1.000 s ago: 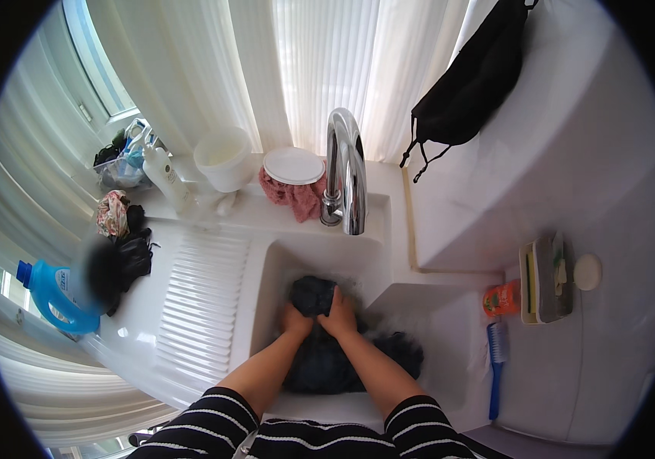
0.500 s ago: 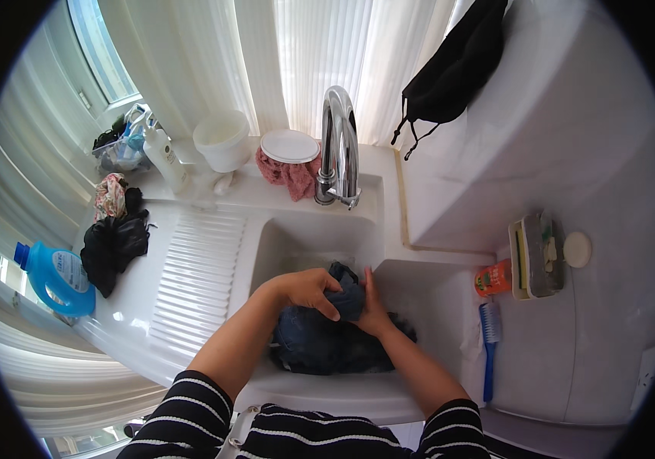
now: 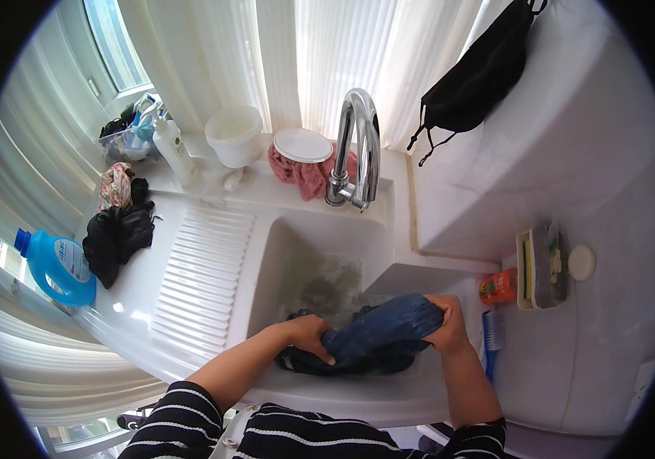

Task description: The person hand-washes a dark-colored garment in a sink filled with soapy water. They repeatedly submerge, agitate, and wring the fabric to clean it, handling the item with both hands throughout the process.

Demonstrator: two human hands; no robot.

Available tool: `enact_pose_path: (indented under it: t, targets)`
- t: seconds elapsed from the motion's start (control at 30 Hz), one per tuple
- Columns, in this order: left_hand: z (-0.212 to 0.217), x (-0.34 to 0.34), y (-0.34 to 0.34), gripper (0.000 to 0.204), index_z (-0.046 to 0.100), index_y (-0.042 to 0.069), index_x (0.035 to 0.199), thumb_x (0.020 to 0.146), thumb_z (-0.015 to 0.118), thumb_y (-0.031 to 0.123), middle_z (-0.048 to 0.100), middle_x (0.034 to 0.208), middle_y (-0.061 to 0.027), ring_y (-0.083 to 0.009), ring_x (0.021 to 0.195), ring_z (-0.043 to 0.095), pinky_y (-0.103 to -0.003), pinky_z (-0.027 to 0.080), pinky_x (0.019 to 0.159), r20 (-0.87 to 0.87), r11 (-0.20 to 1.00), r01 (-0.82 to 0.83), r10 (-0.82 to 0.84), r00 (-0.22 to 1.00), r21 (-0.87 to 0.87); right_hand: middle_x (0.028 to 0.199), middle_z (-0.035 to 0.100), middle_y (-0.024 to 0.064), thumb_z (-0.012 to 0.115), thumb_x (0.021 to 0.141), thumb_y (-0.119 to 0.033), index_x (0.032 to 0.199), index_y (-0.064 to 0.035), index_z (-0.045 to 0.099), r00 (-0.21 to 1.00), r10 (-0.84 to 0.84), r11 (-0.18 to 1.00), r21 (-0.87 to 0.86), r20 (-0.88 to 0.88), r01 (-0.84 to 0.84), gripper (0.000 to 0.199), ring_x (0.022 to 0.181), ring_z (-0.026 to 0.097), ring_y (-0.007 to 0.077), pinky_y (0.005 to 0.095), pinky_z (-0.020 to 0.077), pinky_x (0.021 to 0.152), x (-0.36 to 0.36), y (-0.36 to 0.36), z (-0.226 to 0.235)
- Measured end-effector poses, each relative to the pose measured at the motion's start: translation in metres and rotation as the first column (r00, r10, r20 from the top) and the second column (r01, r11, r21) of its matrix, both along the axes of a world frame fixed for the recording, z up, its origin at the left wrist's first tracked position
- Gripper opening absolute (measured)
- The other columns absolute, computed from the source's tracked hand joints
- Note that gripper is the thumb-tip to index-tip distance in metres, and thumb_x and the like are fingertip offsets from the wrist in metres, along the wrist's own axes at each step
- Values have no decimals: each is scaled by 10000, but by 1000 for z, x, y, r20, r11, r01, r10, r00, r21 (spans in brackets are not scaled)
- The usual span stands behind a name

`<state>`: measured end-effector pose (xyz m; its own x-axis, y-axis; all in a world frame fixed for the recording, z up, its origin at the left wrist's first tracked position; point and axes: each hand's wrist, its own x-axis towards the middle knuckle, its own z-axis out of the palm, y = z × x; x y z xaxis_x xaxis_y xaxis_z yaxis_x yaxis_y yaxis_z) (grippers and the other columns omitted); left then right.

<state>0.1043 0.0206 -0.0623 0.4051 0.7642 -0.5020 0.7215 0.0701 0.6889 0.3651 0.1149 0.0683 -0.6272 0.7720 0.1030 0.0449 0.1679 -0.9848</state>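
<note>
A wet dark blue denim garment (image 3: 377,330) is stretched sideways over the near part of the white sink (image 3: 265,252). My right hand (image 3: 447,321) is closed round its raised right end, by the sink's right side. At the other end my left hand (image 3: 311,336) grips the cloth, thumb toward me, with part of its fingers hidden by the fabric. Darker folds of cloth hang below, down in the basin. Cloudy, sudsy water (image 3: 320,279) shows beyond the garment.
A chrome tap (image 3: 358,145) rises behind the basin. Left lie a ribbed washboard (image 3: 203,275), black cloth (image 3: 118,239) and a blue detergent jug (image 3: 60,268). Right are a blue brush (image 3: 491,344), an orange bottle (image 3: 498,287) and a soap caddy (image 3: 542,268). A black mask (image 3: 477,80) hangs above.
My hands have moved apart, the right one going right and toward me. The bunched garment is now drawn out between them, and the water behind it shows. The view has shifted slightly.
</note>
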Motion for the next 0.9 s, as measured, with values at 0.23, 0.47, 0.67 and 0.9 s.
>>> enact_pose_path:
  t: [0.23,0.47,0.67,0.9]
  targets:
    - [23,-47,34,575,623,-47,1073,642,808,285,661,996,-176,-283,931,646,-371,504,811,-83,570,-821,820,566,28,987,648,198,714,767,-180,1062,28,622,719,-7,996,-62,695,70,372,896,633,281,378,504,833,-27,18,-86]
    - [-85,-8,54,714,306,154,1453,829,601,338,126,1541,-195,-371,1398,196,-551,272,1070,-591,855,-203,483,646,477,1522,147,203,645,839,-262,1434,-55,300,571,-226,822,469,789,-323,718,1397,182,376,512,302,1071,-123,-14,-211]
    - [-94,-10,60,718,250,182,1483,855,560,336,110,1550,-175,-376,1424,87,-552,118,1123,-495,907,-272,406,768,323,1551,95,159,543,887,-395,1477,-87,213,572,-63,908,285,818,-308,743,1420,116,355,561,234,1081,-135,1,-248]
    - [-110,-24,74,853,206,91,1478,801,645,366,223,1490,-222,-405,1376,198,-522,214,1104,-347,801,-479,591,728,359,1430,345,193,604,865,-379,1451,-68,267,456,10,932,158,890,-327,744,1293,356,372,488,324,1038,-137,18,-225]
